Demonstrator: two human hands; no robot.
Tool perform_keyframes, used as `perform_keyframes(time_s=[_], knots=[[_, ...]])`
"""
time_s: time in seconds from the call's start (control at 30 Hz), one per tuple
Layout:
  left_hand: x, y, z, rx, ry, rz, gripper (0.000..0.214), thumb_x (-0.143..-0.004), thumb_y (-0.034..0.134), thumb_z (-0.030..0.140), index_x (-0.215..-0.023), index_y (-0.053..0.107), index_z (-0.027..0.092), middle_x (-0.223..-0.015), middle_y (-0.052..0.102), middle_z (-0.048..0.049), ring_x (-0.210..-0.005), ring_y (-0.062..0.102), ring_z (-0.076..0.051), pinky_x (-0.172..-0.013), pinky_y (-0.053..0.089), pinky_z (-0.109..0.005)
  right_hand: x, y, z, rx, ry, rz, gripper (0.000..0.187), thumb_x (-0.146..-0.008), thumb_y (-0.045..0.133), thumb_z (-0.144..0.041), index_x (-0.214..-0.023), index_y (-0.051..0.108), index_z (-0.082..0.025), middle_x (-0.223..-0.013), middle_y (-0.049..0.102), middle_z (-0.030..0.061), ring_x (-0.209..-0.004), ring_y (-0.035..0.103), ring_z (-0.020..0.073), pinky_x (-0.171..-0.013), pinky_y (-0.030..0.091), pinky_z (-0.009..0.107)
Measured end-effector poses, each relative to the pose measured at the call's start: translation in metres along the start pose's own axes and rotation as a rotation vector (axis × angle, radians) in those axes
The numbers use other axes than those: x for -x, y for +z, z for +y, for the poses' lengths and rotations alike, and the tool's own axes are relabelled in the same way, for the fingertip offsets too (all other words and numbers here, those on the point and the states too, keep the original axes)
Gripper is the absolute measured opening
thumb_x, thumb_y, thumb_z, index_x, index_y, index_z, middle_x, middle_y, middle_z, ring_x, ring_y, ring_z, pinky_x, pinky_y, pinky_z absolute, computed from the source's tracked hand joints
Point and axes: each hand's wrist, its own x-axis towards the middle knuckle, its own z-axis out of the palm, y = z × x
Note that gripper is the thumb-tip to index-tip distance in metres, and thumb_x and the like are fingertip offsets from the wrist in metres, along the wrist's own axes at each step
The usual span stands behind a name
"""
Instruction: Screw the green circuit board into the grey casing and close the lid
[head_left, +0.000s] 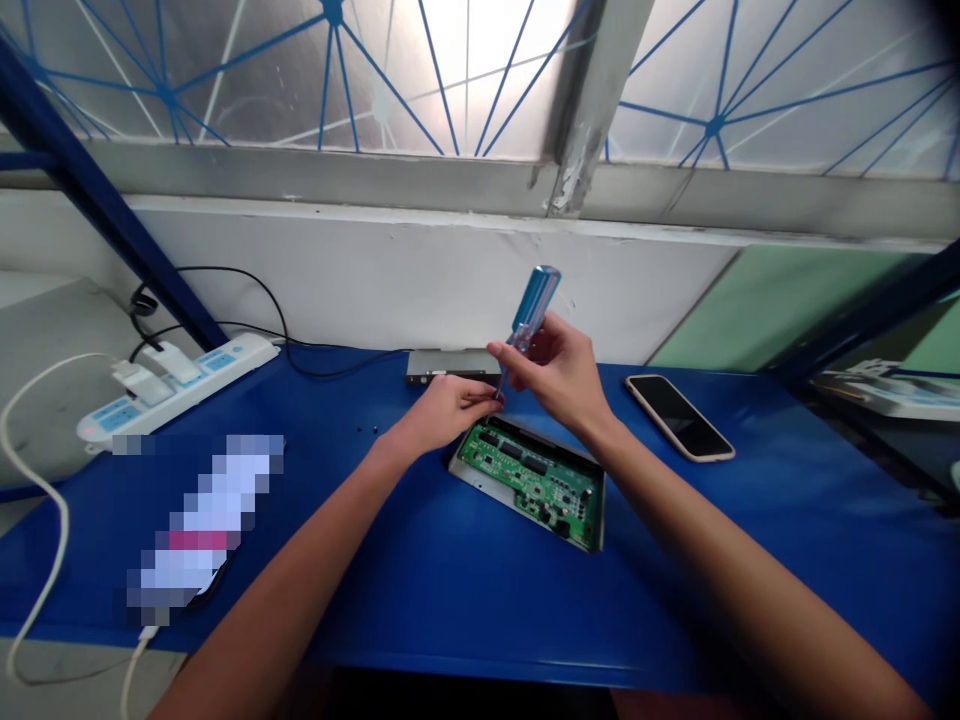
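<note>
My right hand point(564, 378) grips a screwdriver point(536, 303) with a clear blue handle, held tilted with its thin shaft pointing down. At the shaft's lower end, my left hand point(441, 412) has its fingertips pinched together; what lies between them is hidden. Just below the fingers, a green circuit board point(536, 470) with dark chips sits in a shallow metal housing point(486, 485), which lies at a slant on the blue table point(390, 590). Behind my left hand is a flat grey metal piece point(450, 362) with a dark front edge.
Two tiny dark parts point(375, 430) lie left of my left hand. A phone point(681, 418) in a pale case rests at right. A blurred-out phone point(202, 530) with a white cable lies at left, near a white power strip point(187, 390). Black cord trails along the wall.
</note>
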Motion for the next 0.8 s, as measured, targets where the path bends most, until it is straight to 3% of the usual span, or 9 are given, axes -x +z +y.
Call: perform_keyframes(time_s=[0.23, 0.33, 0.53, 0.6, 0.73, 0.8], knots=[[0.01, 0.009, -0.002, -0.031, 0.028, 0.12, 0.023, -0.091, 0.067, 0.031, -0.099, 0.08, 0.015, -0.104, 0.081, -0.0073, -0.1, 0.076, -0.027, -0.095, 0.06, -0.04, -0.004, 0.005, -0.006, -0.076, -0.002, 0.044, 0.045, -0.073, 0.086, -0.047, -0.07, 0.048, -0.024, -0.058, 0.057, -0.0033, -0.051, 0.059, 0.015, -0.049, 0.046, 0.031], [0.011, 0.009, -0.004, -0.032, 0.032, 0.144, 0.022, -0.091, 0.067, 0.032, -0.098, 0.08, 0.015, -0.104, 0.081, -0.0075, -0.1, 0.075, -0.027, -0.094, 0.06, -0.04, -0.003, 0.002, -0.008, -0.141, 0.013, -0.049, 0.038, -0.078, 0.083, -0.046, -0.073, 0.053, -0.023, -0.058, 0.061, -0.0018, -0.051, 0.063, 0.0161, -0.049, 0.048, 0.031], [0.012, 0.011, -0.006, -0.03, 0.043, 0.161, 0.02, -0.092, 0.067, 0.031, -0.093, 0.079, 0.015, -0.098, 0.081, -0.0075, -0.097, 0.076, -0.026, -0.091, 0.061, -0.04, -0.003, -0.005, -0.012, -0.215, 0.016, -0.312, 0.025, -0.092, 0.069, -0.041, -0.099, 0.066, -0.018, -0.095, 0.075, 0.007, -0.056, 0.064, 0.0116, -0.05, 0.049, 0.029], [0.012, 0.012, -0.006, -0.038, 0.046, 0.166, 0.02, -0.092, 0.067, 0.031, -0.094, 0.079, 0.015, -0.098, 0.081, -0.0075, -0.096, 0.076, -0.026, -0.091, 0.061, -0.039, -0.003, -0.003, -0.012, -0.187, 0.022, -0.268, 0.026, -0.089, 0.072, -0.042, -0.098, 0.065, -0.019, -0.092, 0.074, 0.0053, -0.056, 0.063, 0.0114, -0.051, 0.049, 0.029], [0.012, 0.014, -0.005, -0.056, 0.032, 0.185, 0.018, -0.091, 0.069, 0.03, -0.093, 0.079, 0.016, -0.096, 0.081, -0.0072, -0.094, 0.077, -0.026, -0.089, 0.061, -0.038, -0.001, 0.002, -0.01, -0.097, -0.003, -0.052, 0.032, -0.078, 0.084, -0.042, -0.079, 0.059, -0.021, -0.069, 0.066, -0.0007, -0.054, 0.061, 0.0131, -0.051, 0.048, 0.03], [0.012, 0.014, -0.003, -0.058, 0.023, 0.193, 0.018, -0.09, 0.07, 0.03, -0.093, 0.079, 0.015, -0.095, 0.081, -0.0074, -0.093, 0.077, -0.027, -0.088, 0.062, -0.038, -0.002, 0.002, -0.011, -0.097, -0.006, -0.038, 0.034, -0.078, 0.084, -0.043, -0.074, 0.058, -0.021, -0.063, 0.063, -0.0015, -0.053, 0.061, 0.0139, -0.051, 0.047, 0.03]])
